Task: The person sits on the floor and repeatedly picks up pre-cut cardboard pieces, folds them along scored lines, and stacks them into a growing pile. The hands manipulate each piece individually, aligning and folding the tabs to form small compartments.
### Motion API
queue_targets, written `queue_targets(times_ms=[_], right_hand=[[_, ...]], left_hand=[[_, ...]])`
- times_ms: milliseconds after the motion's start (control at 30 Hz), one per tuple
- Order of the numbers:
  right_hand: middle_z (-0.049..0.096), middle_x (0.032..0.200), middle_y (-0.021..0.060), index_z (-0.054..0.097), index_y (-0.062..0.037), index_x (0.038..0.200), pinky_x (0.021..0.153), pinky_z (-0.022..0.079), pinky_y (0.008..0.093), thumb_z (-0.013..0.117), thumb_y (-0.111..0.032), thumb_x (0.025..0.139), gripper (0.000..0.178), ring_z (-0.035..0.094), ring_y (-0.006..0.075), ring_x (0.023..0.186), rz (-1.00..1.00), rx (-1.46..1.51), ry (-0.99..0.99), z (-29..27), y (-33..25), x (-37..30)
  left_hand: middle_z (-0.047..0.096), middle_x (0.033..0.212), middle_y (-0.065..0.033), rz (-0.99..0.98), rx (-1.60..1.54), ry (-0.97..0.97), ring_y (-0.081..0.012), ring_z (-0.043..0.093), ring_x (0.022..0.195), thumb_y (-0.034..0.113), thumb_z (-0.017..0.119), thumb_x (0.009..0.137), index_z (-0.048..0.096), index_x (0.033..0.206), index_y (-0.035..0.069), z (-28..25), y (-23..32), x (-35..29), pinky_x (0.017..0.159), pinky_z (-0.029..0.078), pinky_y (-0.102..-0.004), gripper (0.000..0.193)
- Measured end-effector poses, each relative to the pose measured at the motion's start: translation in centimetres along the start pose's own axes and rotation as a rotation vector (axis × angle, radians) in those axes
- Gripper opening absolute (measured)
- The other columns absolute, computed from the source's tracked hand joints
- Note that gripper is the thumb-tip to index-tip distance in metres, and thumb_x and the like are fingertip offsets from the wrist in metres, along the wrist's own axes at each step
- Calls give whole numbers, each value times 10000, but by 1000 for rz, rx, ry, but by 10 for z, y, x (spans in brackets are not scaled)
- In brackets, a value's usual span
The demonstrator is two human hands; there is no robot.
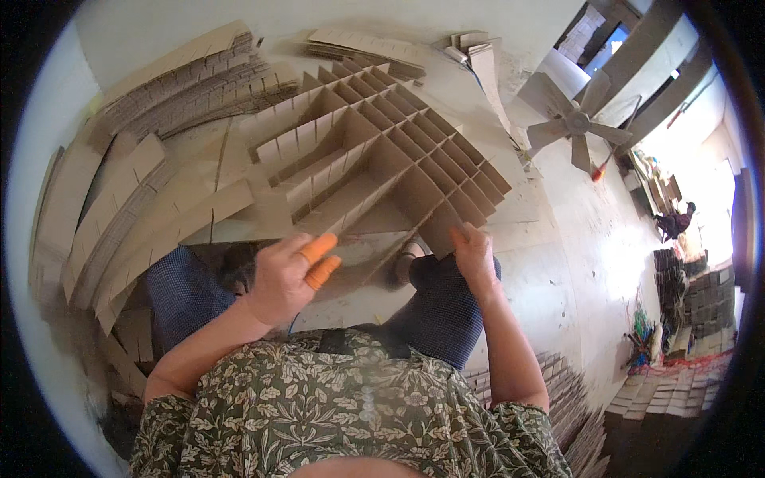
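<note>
In front of me a brown cardboard divider grid (434, 147) of interlocked slotted strips rests at a slant. Its right part forms small square cells, while on its left long strips run parallel with wide gaps. My right hand (476, 253) is closed on the near edge of a cardboard strip at the grid's near right corner. My left hand (288, 275) wears orange covers on two fingertips, thumb and forefinger by their position. These tips are apart with nothing visible between them, close to the near end of a long strip.
Stacks of slotted cardboard strips (187, 76) lie at the far left, with more strips (119, 207) at the left. Another pile (366, 49) lies behind the grid. A fan (577, 122) is at the right; farther off are a person (676, 221) and cardboard stacks (709, 299).
</note>
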State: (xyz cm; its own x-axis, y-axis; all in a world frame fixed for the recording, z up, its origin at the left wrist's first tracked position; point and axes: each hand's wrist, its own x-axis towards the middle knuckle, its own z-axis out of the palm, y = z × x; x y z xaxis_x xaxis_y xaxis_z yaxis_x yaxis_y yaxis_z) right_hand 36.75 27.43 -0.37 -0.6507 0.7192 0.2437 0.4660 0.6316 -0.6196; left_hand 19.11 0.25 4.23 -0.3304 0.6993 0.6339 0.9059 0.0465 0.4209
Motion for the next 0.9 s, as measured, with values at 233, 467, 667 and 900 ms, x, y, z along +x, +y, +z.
queue_targets(times_ms=[233, 467, 667, 900], right_hand=[[643, 888, 252, 633, 0, 1005, 703, 495, 413, 624, -163, 858, 220, 642, 393, 826, -22, 35, 25, -6, 1, -11], [678, 961, 190, 615, -29, 1145, 743, 513, 381, 638, -141, 872, 296, 660, 313, 879, -127, 27, 358, -11, -18, -35], [689, 950, 142, 629, 58, 1082, 729, 533, 304, 557, -141, 940, 255, 666, 199, 822, 63, 803, -124, -17, -112, -47], [654, 953, 79, 589, -10, 1078, 716, 521, 325, 644, -193, 895, 264, 632, 188, 828, 402, 1254, -335, 4, -133, -50]], left_hand=[[472, 1271, -183, -313, 459, 35, -369, 459, 1124, 136, 746, 730, 498, 1272, -14, -65, -67, -54, 1002, 342, -481, 615], [631, 1032, -91, -570, 655, -69, -283, 568, 1019, 108, 641, 819, 651, 1085, 54, -101, -125, -73, 1061, 265, -533, 271], [631, 1037, -42, -58, 626, 128, -215, 568, 1041, 72, 604, 749, 690, 1055, 108, -102, -30, -31, 1099, 163, -563, 320], [600, 1160, -29, 201, 339, -91, -234, 528, 1128, 127, 637, 738, 686, 1106, 117, -66, -1, -25, 1108, 121, -576, 371]])
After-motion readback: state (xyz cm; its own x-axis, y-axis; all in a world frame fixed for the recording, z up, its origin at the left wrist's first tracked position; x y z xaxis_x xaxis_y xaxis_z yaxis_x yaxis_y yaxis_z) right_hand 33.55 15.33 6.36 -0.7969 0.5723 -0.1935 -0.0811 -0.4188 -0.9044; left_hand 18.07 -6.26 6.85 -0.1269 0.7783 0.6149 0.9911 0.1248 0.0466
